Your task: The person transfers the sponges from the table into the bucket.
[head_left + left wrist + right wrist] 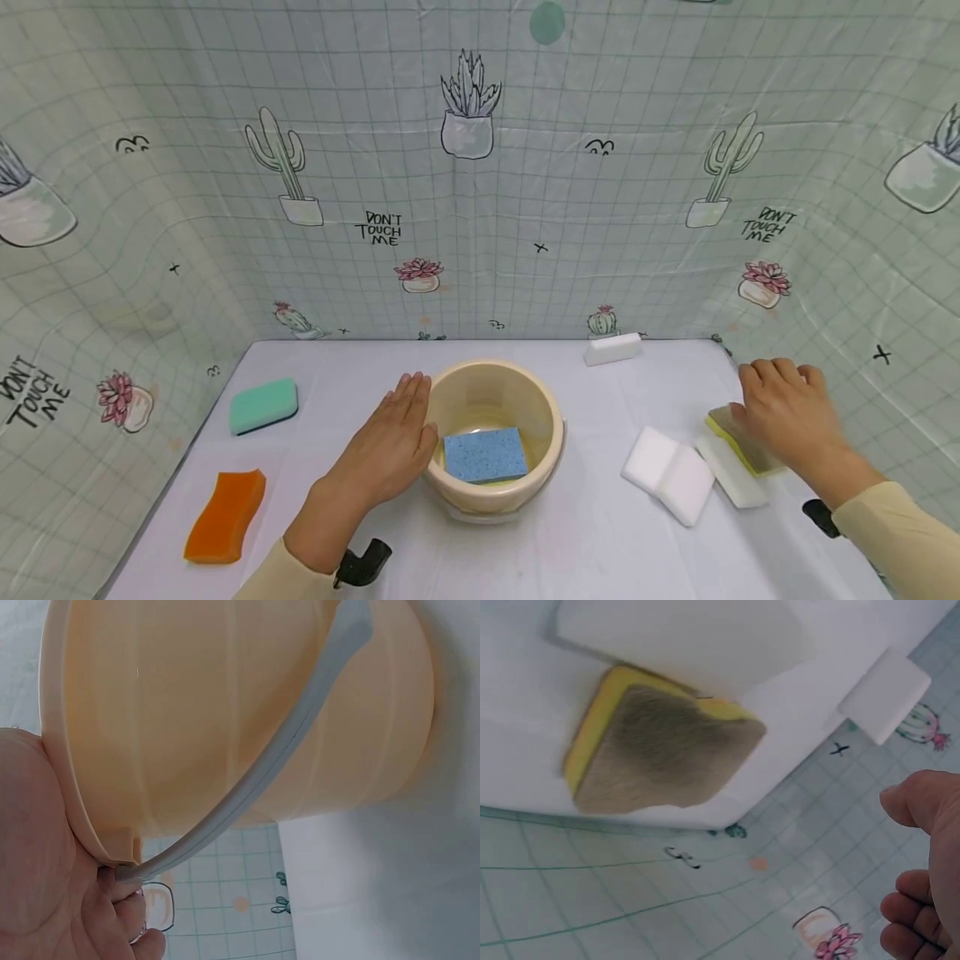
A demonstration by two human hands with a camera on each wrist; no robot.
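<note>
A yellow scouring sponge [667,754], its face dull brown, lies below the right hand [791,414], fingers loosely bent; the left hand [386,446], fingers together, touches a cream bucket [491,498].

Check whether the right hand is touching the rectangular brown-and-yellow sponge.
Apart: the right wrist view shows the right hand clear of the rectangular brown-and-yellow sponge, with a visible gap between them.

A yellow sponge [667,750] with a grey-brown face is supported on the white bench [517,735], beside a white block [697,637]; the right hand [945,859], fingers [901,909] bent, is shown apart from both.
</note>
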